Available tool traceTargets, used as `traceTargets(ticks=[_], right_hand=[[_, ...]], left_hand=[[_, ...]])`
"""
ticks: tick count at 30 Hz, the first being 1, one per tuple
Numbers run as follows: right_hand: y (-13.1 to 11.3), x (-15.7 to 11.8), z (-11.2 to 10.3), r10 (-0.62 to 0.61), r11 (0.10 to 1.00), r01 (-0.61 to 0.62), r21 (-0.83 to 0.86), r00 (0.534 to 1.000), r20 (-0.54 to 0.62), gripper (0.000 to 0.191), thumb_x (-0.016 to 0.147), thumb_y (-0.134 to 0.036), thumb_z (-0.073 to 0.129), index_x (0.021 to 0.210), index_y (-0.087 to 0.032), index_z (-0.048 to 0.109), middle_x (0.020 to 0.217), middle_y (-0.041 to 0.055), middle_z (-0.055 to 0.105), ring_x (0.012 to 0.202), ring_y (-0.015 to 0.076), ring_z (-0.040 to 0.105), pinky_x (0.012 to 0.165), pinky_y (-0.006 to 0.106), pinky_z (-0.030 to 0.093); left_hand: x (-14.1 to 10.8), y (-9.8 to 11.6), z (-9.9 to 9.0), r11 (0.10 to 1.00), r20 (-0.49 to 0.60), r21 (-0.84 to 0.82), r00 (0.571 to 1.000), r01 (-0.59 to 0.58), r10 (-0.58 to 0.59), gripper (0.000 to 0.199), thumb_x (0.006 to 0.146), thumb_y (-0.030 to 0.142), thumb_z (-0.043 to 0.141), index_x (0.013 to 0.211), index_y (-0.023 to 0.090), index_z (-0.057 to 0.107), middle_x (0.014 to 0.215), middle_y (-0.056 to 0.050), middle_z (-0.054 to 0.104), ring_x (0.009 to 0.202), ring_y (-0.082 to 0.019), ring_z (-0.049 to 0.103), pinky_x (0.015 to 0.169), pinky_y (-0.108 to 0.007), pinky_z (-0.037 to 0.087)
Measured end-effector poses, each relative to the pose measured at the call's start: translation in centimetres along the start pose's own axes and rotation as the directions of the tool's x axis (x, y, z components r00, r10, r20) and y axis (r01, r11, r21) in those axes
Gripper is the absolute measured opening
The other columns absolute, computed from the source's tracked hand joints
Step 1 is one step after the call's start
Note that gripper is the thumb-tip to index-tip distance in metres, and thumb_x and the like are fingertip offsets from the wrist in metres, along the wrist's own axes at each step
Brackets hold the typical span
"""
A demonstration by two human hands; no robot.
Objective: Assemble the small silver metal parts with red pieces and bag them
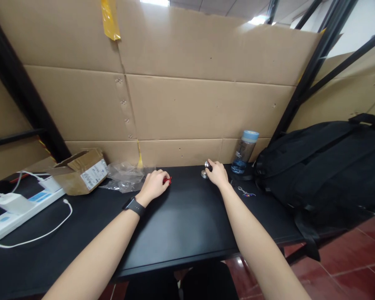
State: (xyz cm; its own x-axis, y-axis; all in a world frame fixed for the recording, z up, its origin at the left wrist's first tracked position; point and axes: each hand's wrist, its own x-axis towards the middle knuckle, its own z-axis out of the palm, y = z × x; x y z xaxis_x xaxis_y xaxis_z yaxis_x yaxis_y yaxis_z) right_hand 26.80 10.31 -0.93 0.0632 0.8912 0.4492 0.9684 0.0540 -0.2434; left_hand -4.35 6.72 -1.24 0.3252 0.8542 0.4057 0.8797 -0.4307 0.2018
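My left hand (156, 183) rests over the black table with its fingers curled round a small red object (167, 180). Most of that object is hidden under the fingers, so its kind is unclear. To the right, my right hand (218, 173) pinches a small round silver metal piece (206, 164) between thumb and fingers. Just below it a second silver disc-shaped piece (204, 174) sits on the table; whether the two touch, I cannot tell. A small keychain-like item with a coloured part (247, 193) lies to the right of my right wrist.
A clear bottle with a blue lid (243, 152) stands behind my right hand, beside a black backpack (325, 166). Leftward are crumpled clear plastic (126, 175), an opened cardboard box (84, 173) and a white power strip (21, 214) with a cable. Cardboard (190, 108) walls the back.
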Motion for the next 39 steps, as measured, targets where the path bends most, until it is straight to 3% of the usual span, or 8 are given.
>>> traceTargets(ticks=[3, 6, 9, 16, 27, 35, 39], right_hand=[[0.0, -0.1, 0.1, -0.003, 1.0, 0.004, -0.014, 0.993, 0.12, 0.05, 0.096, -0.042, 0.049, 0.144, -0.029, 0.052, 0.129, 0.0141, 0.061, 0.119, 0.0317, 0.054, 0.097, 0.043, 0.042], [0.0, -0.2, 0.2, -0.038, 0.998, 0.051, -0.034, 0.95, 0.309, 0.048, 0.094, -0.043, 0.051, 0.141, -0.031, 0.055, 0.134, 0.0145, 0.058, 0.122, 0.036, 0.053, 0.098, 0.052, 0.039], [-0.2, -0.4, 0.3, -0.044, 0.996, 0.072, -0.056, 0.918, 0.394, 0.054, 0.088, -0.041, 0.057, 0.141, -0.031, 0.054, 0.139, 0.0146, 0.056, 0.126, 0.0395, 0.049, 0.099, 0.059, 0.035], [-0.5, -0.5, 0.6, -0.016, 0.998, 0.036, -0.045, 0.92, 0.392, 0.054, 0.089, -0.037, 0.054, 0.142, -0.028, 0.053, 0.138, 0.0158, 0.059, 0.128, 0.0412, 0.046, 0.097, 0.062, 0.034], [-0.5, -0.4, 0.2, -0.035, 0.998, 0.02, 0.057, 0.959, 0.282, 0.029, 0.082, -0.032, 0.064, 0.11, -0.029, 0.072, 0.109, 0.006, 0.075, 0.11, 0.03, 0.064, 0.095, 0.049, 0.034], [0.1, -0.1, 0.3, -0.009, 0.994, -0.022, 0.11, 0.96, 0.28, 0.046, 0.073, -0.038, 0.076, 0.117, -0.028, 0.068, 0.11, 0.0066, 0.074, 0.109, 0.0281, 0.065, 0.094, 0.043, 0.04], [0.9, 0.4, 0.9, -0.007, 0.984, -0.042, 0.171, 0.961, 0.276, 0.051, 0.068, -0.032, 0.079, 0.117, -0.024, 0.067, 0.102, 0.0054, 0.075, 0.1, 0.0238, 0.068, 0.088, 0.034, 0.045]], left_hand=[[0.1, -0.1, 0.3, 0.999, -0.008, -0.042, 1.0, -0.014, 0.013, 0.014, 0.09, 0.031, 0.055, 0.094, 0.025, 0.067, 0.1, -0.006, 0.069, 0.095, -0.024, 0.061, 0.08, -0.035, 0.041], [0.1, -0.3, 0.6, 0.996, -0.022, -0.085, 0.999, -0.04, 0.038, 0.014, 0.089, 0.029, 0.055, 0.092, 0.024, 0.068, 0.1, -0.006, 0.068, 0.095, -0.025, 0.06, 0.081, -0.036, 0.041], [0.2, -0.4, 0.9, 0.989, -0.021, -0.125, 0.997, -0.074, 0.072, 0.012, 0.088, 0.027, 0.057, 0.091, 0.024, 0.068, 0.099, -0.006, 0.068, 0.095, -0.024, 0.06, 0.083, -0.037, 0.041], [0.2, 0.2, 1.2, 0.972, 0.007, -0.171, 0.987, -0.159, 0.162, 0.012, 0.088, 0.026, 0.057, 0.089, 0.024, 0.069, 0.099, -0.005, 0.067, 0.096, -0.023, 0.058, 0.086, -0.036, 0.041], [0.0, 0.8, 0.8, 0.961, 0.01, -0.198, 0.98, -0.193, 0.198, 0.013, 0.089, 0.024, 0.055, 0.089, 0.024, 0.069, 0.1, -0.004, 0.067, 0.095, -0.022, 0.057, 0.087, -0.037, 0.041], [0.0, 0.7, 0.9, 0.959, -0.002, -0.203, 0.98, -0.197, 0.201, 0.013, 0.089, 0.024, 0.056, 0.088, 0.025, 0.069, 0.1, -0.004, 0.067, 0.095, -0.023, 0.057, 0.087, -0.037, 0.041], [0.0, 0.8, 0.8, 0.957, -0.005, -0.207, 0.979, -0.202, 0.205, 0.013, 0.089, 0.025, 0.056, 0.088, 0.024, 0.069, 0.1, -0.005, 0.067, 0.096, -0.023, 0.057, 0.087, -0.038, 0.041]])
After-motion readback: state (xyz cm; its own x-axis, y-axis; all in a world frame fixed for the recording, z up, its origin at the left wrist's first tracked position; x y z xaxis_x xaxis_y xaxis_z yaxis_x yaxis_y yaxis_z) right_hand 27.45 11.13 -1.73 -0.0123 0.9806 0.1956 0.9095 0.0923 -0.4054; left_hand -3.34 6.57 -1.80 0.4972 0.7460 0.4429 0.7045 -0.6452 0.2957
